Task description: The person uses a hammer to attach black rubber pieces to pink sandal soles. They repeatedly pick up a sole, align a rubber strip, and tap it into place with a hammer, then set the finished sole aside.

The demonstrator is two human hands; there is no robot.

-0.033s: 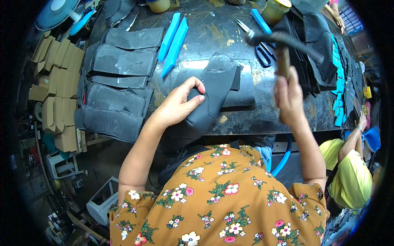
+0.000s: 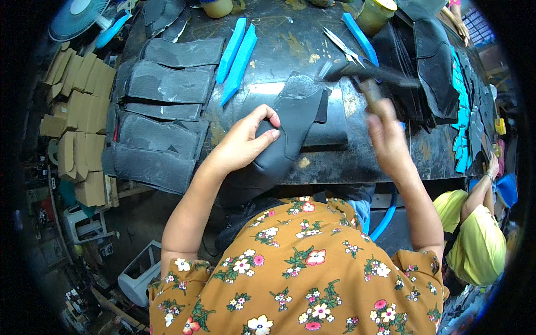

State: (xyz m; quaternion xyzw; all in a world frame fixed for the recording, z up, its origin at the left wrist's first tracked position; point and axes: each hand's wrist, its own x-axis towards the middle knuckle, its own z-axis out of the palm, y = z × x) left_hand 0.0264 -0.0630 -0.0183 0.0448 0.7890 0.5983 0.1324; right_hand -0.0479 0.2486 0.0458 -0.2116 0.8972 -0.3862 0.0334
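My left hand (image 2: 243, 139) pinches the edge of a black leather shoe upper (image 2: 293, 131), thumb and forefinger close together. The upper's far end lies on a smooth dark plate (image 2: 335, 114), and its near end hangs over the table's front edge. A small dark flap sticks out from its right side. In my right hand (image 2: 388, 139) is a hammer (image 2: 371, 94), gripped by its wooden handle. The hammer's dark head is smeared by motion and hovers above and right of the upper's far end. It partly covers the scissors (image 2: 340, 44).
Stacked black pieces (image 2: 167, 84) lie on the left of the table; more black uppers (image 2: 430, 67) are piled at right. Blue strips (image 2: 237, 64) and a jar (image 2: 377, 14) stand or lie farther back. Another person in a yellow shirt (image 2: 477, 240) is at the right.
The hammer has swung left and slightly down, toward the upper's far end, with my right hand shifting a little left. My left hand and the upper stay in place.
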